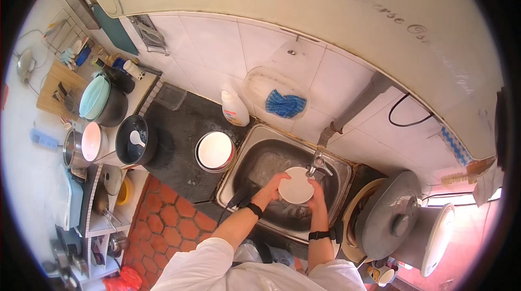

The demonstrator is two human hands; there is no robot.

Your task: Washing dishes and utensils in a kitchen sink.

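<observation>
Both my hands hold a white bowl over the stainless steel sink, just below the tap. My left hand grips its left rim, and my right hand grips its right rim. The fingers beneath the bowl are partly hidden. A stack of bowls, with a white one on top, stands on the dark counter left of the sink. At the counter's back edge is a white squeeze bottle. A blue mesh cloth lies in a plastic wall holder above the sink.
A black pot with a white spoon sits at the left, near a pink bowl and a teal colander. Right of the sink stands a large grey lid. A grey pipe runs down the tiled wall to the tap.
</observation>
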